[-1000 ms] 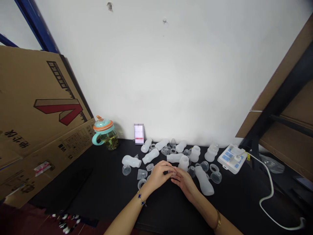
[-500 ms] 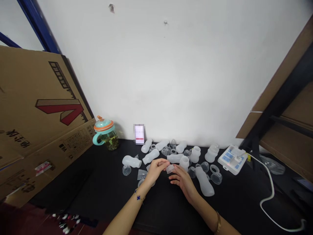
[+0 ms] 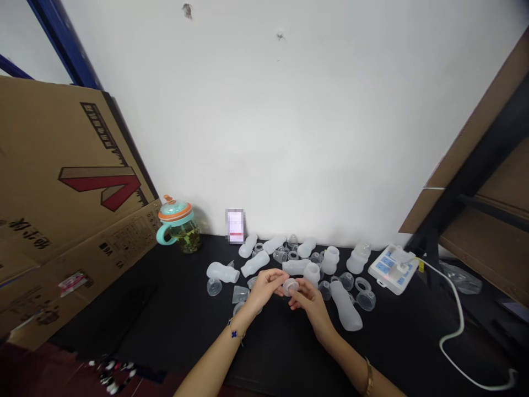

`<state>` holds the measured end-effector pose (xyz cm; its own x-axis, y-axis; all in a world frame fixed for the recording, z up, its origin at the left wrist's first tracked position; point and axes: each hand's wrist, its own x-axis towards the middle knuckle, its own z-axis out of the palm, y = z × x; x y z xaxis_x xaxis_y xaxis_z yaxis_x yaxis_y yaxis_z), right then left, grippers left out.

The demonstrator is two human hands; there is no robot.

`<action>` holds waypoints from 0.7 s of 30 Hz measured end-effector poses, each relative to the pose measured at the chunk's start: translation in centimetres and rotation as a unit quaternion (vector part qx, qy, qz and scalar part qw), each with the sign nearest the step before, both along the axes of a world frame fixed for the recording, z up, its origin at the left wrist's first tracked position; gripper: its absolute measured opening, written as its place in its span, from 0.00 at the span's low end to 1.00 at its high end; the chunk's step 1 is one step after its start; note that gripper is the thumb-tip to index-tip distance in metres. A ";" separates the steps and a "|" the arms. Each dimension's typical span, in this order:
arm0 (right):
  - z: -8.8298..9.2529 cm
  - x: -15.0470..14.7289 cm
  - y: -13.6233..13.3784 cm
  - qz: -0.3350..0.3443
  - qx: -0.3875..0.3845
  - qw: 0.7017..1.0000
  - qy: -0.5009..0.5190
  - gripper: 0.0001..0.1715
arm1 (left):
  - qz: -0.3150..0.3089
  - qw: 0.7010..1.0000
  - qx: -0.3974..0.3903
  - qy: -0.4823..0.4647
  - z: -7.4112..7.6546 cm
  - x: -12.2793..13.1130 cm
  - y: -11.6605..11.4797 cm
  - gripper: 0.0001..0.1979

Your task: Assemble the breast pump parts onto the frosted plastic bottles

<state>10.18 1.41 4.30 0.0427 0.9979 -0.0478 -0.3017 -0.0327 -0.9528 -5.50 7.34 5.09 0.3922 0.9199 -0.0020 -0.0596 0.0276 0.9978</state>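
Observation:
A small translucent cap-like part point(image 3: 290, 286) is pinched between the fingertips of my left hand point(image 3: 264, 288) and my right hand point(image 3: 308, 300), just above the black tabletop point(image 3: 173, 314). Both hands are closed on it. Around and behind them lie several frosted silicone bottle bodies point(image 3: 254, 263), among them a long one point(image 3: 345, 306) to the right of my right hand. Clear rings and domed caps point(image 3: 214, 286) are scattered between them.
A teal and orange lidded cup point(image 3: 178, 225) stands at the back left by large cardboard boxes point(image 3: 61, 187). A white device with blue labels point(image 3: 392, 268) and its white cable point(image 3: 457, 325) sit at the right. A small card point(image 3: 235, 226) leans on the white wall.
My hands lifted the small part off the table and brought it up between both sets of fingertips. My right hand closed in on it from the right.

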 end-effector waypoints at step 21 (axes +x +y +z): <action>-0.3 0.5 0.2 -0.006 0.047 0.996 -0.071 0.24 | 0.016 0.940 0.293 0.171 1.5 0.1 -2.1 0.15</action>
<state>10.70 1.57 4.02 0.0534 0.9971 0.0537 -0.1629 0.0618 -0.9847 -5.42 5.26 6.63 0.4329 0.8134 0.3884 0.2768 -0.5301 0.8015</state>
